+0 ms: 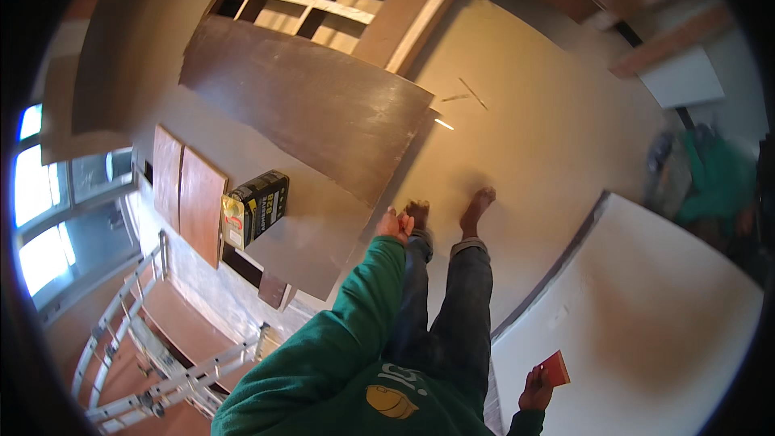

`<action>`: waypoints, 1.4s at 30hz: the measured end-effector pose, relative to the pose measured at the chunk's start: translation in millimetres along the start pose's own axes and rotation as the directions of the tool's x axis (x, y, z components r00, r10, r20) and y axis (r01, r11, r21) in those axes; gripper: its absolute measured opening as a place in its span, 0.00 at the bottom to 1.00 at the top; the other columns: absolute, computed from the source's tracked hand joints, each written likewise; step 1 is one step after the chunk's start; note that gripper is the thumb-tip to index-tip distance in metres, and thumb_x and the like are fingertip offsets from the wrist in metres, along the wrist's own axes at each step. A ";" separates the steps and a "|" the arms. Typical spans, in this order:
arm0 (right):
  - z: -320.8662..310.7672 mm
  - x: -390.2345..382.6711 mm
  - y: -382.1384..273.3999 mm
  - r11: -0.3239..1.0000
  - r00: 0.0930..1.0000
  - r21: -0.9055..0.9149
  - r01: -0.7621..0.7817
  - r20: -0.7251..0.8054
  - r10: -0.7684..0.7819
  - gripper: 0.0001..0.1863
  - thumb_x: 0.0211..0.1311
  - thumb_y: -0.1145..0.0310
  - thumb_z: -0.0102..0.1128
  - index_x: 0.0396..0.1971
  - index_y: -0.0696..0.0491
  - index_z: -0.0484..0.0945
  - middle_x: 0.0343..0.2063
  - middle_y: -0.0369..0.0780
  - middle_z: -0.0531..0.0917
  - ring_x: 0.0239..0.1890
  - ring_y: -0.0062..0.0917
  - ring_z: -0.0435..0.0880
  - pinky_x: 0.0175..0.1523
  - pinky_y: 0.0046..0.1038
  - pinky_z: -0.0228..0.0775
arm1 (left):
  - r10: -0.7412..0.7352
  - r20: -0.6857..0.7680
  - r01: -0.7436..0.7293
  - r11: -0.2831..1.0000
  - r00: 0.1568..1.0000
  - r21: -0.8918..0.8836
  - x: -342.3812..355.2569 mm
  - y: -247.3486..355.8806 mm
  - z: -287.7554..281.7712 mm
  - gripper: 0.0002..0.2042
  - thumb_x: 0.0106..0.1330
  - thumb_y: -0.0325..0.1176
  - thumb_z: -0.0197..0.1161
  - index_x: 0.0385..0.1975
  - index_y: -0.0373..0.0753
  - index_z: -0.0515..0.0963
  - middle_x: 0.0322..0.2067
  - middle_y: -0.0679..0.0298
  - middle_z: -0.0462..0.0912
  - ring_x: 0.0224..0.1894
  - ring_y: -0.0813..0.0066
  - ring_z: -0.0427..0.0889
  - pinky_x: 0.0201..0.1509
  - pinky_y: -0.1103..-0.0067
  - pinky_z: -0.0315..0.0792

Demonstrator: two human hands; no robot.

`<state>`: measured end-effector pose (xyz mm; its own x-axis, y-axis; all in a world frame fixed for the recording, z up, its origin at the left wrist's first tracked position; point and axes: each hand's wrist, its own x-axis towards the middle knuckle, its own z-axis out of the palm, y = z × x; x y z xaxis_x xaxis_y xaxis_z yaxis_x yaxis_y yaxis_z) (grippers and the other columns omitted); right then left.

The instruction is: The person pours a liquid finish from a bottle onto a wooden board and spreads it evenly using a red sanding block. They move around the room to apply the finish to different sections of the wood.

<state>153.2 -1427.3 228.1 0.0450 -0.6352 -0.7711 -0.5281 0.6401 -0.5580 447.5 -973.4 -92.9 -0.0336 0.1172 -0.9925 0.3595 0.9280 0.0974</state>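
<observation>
One small red block [555,368], flat and roughly square, sat in the right hand [536,390] low in the view, its fingers closed round the block's lower edge so that most of the red face stood clear above them. That hand hovered over the near edge of a large pale board [646,307] which filled the lower right of the scene. The left hand [394,224] hung at the end of a green sleeve [355,315] near the middle of the picture, just beside the edge of a grey sheet [315,234]; its fingers looked curled in, though the view was too small and blurred there to tell whether they gripped anything. Two bare feet [452,214] in dark jeans stood on the tan floor [525,129] just beyond that hand. On the grey sheet lay a black and yellow carton [257,207], tipped on its side, with two brown panels [187,194] standing just left of it. A wide dark brown board [307,105] leaned across behind the sheet, and past it a wooden frame with open compartments [307,4] rested at the top. An aluminium ladder [153,355] lay at the lower left, near bright windows [40,218]. At the far right a blurred figure in green [710,178] crouched well apart from everything else.
</observation>
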 end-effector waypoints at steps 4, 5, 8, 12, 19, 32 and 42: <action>170.9 101.9 -29.2 0.961 0.939 -0.263 -0.090 0.299 0.170 0.27 0.79 0.44 0.52 0.56 0.54 0.78 0.51 0.42 0.86 0.51 0.35 0.86 0.62 0.39 0.75 | 0.094 -0.090 -0.108 0.981 0.992 -0.161 42.5 18.9 -33.5 0.16 0.80 0.46 0.57 0.56 0.42 0.73 0.32 0.58 0.78 0.27 0.68 0.79 0.42 0.60 0.88; 220.5 123.3 -29.7 0.934 0.913 -0.354 -0.050 0.364 0.187 0.31 0.80 0.43 0.48 0.63 0.56 0.73 0.58 0.46 0.83 0.59 0.39 0.83 0.68 0.42 0.70 | 0.104 -0.093 -0.118 0.978 0.990 -0.170 51.7 25.1 -48.7 0.16 0.80 0.46 0.56 0.57 0.43 0.72 0.33 0.57 0.77 0.27 0.67 0.79 0.43 0.60 0.88; 373.6 139.6 -46.9 0.883 0.838 -0.450 0.135 0.528 0.141 0.37 0.83 0.41 0.39 0.73 0.58 0.63 0.70 0.46 0.73 0.72 0.41 0.72 0.76 0.45 0.59 | 0.082 -0.102 -0.109 0.951 0.991 -0.290 63.6 7.7 -50.3 0.16 0.81 0.45 0.54 0.59 0.44 0.70 0.35 0.57 0.77 0.28 0.67 0.79 0.44 0.59 0.88; 521.7 138.7 -2.9 0.877 0.736 -0.452 0.161 0.647 0.198 0.39 0.84 0.40 0.31 0.77 0.58 0.54 0.76 0.42 0.66 0.76 0.41 0.65 0.79 0.45 0.54 | 0.005 -0.129 -0.072 0.853 0.992 -0.518 66.4 -9.7 -70.5 0.15 0.83 0.45 0.52 0.59 0.44 0.69 0.33 0.60 0.76 0.26 0.68 0.79 0.45 0.59 0.89; 651.7 71.6 103.4 0.878 0.745 -0.478 -0.018 0.579 0.331 0.37 0.84 0.41 0.26 0.79 0.51 0.51 0.77 0.36 0.65 0.75 0.37 0.67 0.78 0.41 0.57 | -0.073 -0.169 -0.044 0.800 0.983 -0.599 43.7 -4.8 -76.5 0.14 0.82 0.45 0.52 0.51 0.41 0.76 0.25 0.65 0.75 0.25 0.70 0.81 0.40 0.63 0.88; 604.1 75.6 -10.3 0.538 0.843 -0.756 0.372 0.518 0.146 0.37 0.83 0.40 0.33 0.78 0.53 0.53 0.71 0.47 0.74 0.67 0.43 0.78 0.70 0.43 0.69 | 0.998 0.034 -0.313 -0.017 0.049 0.949 -203.2 313.7 -195.0 0.55 0.43 0.42 0.88 0.73 0.41 0.61 0.63 0.52 0.71 0.56 0.45 0.81 0.54 0.60 0.80; 441.5 102.7 -168.9 0.717 0.910 -0.594 0.365 0.390 -0.141 0.28 0.81 0.42 0.46 0.61 0.51 0.68 0.47 0.53 0.88 0.30 0.45 0.90 0.31 0.38 0.82 | 0.799 0.421 -0.359 -0.276 0.430 0.891 -175.3 373.7 -175.6 0.49 0.36 0.41 0.84 0.60 0.37 0.60 0.57 0.49 0.70 0.57 0.41 0.77 0.56 0.56 0.78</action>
<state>621.4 -1409.8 107.8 0.4457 -0.4997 -0.7427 -0.8657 -0.0294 -0.4997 424.0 -585.0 130.4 0.6652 0.6431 -0.3793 0.7440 -0.6137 0.2642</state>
